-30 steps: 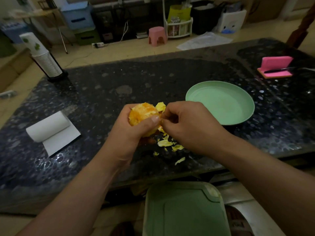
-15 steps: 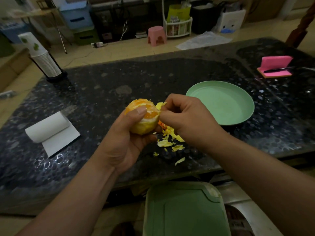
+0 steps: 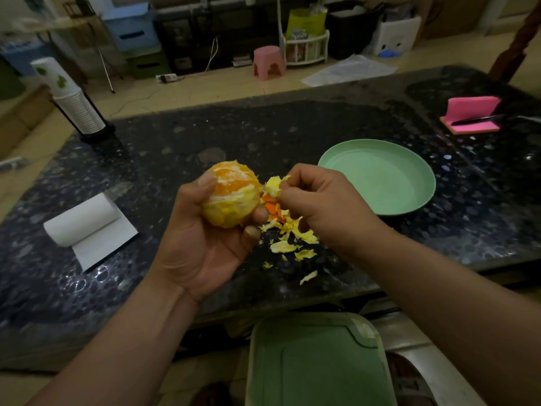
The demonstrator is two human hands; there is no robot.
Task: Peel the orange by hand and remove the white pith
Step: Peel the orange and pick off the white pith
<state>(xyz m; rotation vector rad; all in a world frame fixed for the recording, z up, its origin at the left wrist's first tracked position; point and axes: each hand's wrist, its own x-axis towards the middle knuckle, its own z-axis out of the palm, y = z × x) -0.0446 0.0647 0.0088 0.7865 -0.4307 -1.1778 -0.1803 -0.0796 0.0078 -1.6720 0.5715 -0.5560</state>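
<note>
Currently, a person seen from their own head camera is partway through peeling an orange [image 3: 231, 194] above a dark speckled bench [image 3: 205, 136]. The left hand [image 3: 205, 244] cups the fruit from below and behind, fingers and thumb curled round it, holding it in the air over the middle of the bench, toward the near edge. Most of the rind is off. Juicy orange flesh shows at the top, while pale yellowish pith covers the lower half.

The right hand [image 3: 322, 206], just beside the fruit, pinches a small piece of peel [image 3: 273, 184] between thumb and fingertips at the orange's right side. Whether the piece has come free of the fruit cannot be told. Below the hands a heap of peel scraps [image 3: 288, 238] lies on the bench near its near edge. An empty green plate [image 3: 377, 177] sits to the right, and a paper towel roll [image 3: 82, 219] lies toward the left edge.

The step in hand looks like stripping the last peel and pith. The next move probably calls for dropping this piece on the heap, turning the fruit in the left hand, and picking at the pith lightly enough not to tear the segments.
</note>
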